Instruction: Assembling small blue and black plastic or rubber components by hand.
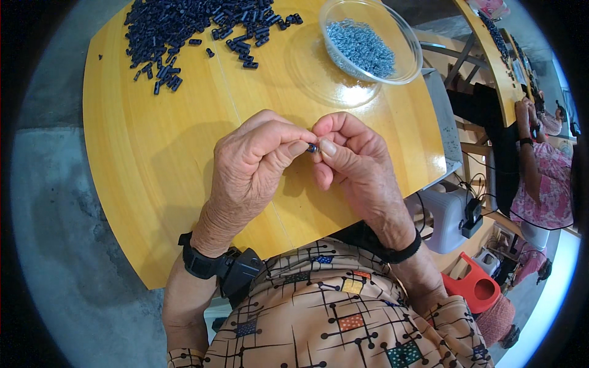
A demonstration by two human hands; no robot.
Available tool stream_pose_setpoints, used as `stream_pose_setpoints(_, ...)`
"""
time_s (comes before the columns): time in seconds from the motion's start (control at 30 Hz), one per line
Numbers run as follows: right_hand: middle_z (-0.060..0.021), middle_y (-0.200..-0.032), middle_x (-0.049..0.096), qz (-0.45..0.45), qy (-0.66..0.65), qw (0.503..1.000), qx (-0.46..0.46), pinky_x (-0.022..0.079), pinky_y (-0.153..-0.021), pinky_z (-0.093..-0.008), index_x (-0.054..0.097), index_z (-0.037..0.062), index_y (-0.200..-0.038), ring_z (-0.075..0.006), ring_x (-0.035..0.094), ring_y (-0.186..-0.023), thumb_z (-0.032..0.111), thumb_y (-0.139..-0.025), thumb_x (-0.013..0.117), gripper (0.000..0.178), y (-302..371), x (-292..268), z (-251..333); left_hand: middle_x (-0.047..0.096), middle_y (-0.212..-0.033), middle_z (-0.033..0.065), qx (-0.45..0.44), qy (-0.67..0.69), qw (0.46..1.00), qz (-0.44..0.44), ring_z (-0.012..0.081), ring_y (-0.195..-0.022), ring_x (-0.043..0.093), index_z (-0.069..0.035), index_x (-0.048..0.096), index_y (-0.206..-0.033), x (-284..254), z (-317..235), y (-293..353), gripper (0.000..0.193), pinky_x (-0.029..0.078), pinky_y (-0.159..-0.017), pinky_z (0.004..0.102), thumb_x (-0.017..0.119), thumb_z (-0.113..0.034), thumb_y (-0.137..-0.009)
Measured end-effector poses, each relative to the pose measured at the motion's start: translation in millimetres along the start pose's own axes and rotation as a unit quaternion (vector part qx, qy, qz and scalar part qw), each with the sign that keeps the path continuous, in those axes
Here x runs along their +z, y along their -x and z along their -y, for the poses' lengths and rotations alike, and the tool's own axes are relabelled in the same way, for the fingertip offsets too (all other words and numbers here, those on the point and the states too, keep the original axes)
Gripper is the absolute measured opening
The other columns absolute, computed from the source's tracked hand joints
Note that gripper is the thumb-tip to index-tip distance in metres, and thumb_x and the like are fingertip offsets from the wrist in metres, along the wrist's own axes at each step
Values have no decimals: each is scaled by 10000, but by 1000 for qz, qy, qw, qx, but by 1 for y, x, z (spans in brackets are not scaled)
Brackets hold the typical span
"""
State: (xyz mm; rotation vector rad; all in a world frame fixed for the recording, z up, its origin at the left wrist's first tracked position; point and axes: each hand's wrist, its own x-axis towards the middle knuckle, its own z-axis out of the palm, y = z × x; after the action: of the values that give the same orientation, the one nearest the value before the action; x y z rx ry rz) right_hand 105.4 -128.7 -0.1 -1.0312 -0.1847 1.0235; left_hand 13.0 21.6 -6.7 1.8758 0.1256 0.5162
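Between both hands (307,156), small dark part (312,148)

I see bright, even daylight, strongest at the far right where the scene washes out. The yellow table (153,153) shows soft glare near its right edge and a faint shadow under the hands. Focus is sharp at centre; fisheye bending and dark corners crowd the rim.

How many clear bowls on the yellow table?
1. The clear bowl sits at the far right of the yellow table, holding small grey-blue bits, right of the pile of dark blue pieces. None looks hidden, though the table's far edge is cut off.
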Motion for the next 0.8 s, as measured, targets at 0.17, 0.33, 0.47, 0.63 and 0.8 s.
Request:
stream_pose_setpoints(0.17, -51, -809, 604, 7, -6, 1000, 0, 454, -551, -204, 550, 6, -1039, -95, 563, -604, 92, -924, 603, 153, 1, -1, -1, 617, -801, 54, -6, -6, 1000, 4, 146, -717, 568, -22, 672, -896, -1, -2, 1, 111, 441, -638, 254, 644, -129, -881)
stream_pose_setpoints(0.33, -50, -808, 602, -3, 25, 1000, -4, 455, -540, -210, 545, 1, -1038, -97, 562, -596, 79, -926, 596, 145, 0, -2, 2, 616, -799, 51, -9, -7, 1000, 11, 144, -715, 570, -23, 669, -895, 0, -1, -1, 106, 444, -638, 252, 641, -125, -882)
stream_pose_setpoints(0.47, -45, -815, 601, -18, 63, 997, -30, 458, -539, -207, 538, -8, -1044, -91, 564, -600, 66, -922, 599, 155, 2, -1, 1, 611, -790, 53, -11, -15, 1000, 15, 146, -709, 570, -21, 665, -894, 0, -2, 0, 109, 447, -636, 253, 643, -126, -880)
stream_pose_setpoints(0.63, -41, -821, 599, -35, 103, 992, -64, 462, -534, -208, 532, -19, -1048, -87, 565, -603, 56, -909, 617, 179, 4, 2, -2, 608, -785, 56, -7, -29, 999, 21, 148, -709, 572, -19, 664, -892, 1, -2, 2, 110, 449, -637, 254, 651, -126, -875)
stream_pose_setpoints(0.8, -38, -814, 594, -30, 101, 993, -48, 460, -534, -211, 526, -21, -1056, -89, 557, -593, 52, -901, 625, 198, 2, 3, 0, 605, -785, 58, 2, -2, 1000, 10, 150, -711, 570, -8, 655, -891, 2, 0, 3, 114, 446, -636, 252, 653, -121, -875)
